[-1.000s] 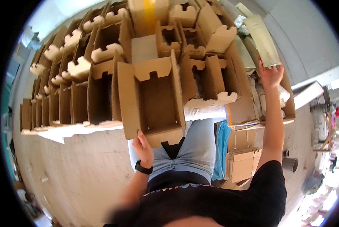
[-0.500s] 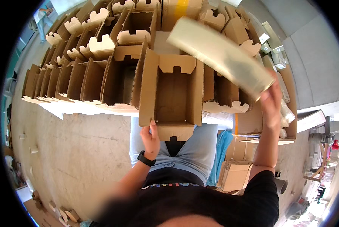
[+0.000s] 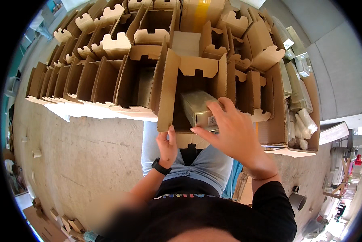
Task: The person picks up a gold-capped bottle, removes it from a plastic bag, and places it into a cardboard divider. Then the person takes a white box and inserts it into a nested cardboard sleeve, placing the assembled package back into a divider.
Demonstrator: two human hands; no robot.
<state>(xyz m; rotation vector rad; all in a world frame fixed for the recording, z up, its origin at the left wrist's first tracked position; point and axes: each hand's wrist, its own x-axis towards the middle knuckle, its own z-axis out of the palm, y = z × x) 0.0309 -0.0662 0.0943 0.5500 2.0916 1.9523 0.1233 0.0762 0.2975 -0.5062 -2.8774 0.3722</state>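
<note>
An open brown cardboard box (image 3: 167,94) stands in front of me with its notched flaps folded out. Its near left corner is pinched by my left hand (image 3: 167,147), thumb against the side wall. Inside the box lies a long pale-gold carton (image 3: 195,105), slightly slanted, with a small printed label on its near end. My right hand (image 3: 239,135) grips that near end between thumb and fingers. The carton's far end is in shadow within the box.
Rows of open cardboard boxes (image 3: 108,76) cover the table to the left and behind. At right, a larger carton (image 3: 274,139) holds more pale-gold cartons (image 3: 300,94) and clear plastic-wrapped pieces (image 3: 306,123). A taped box (image 3: 201,16) stands at the back.
My right hand has brought the gold carton from above the boxes at right down and leftward into the open box. My left hand keeps its hold on the box corner.
</note>
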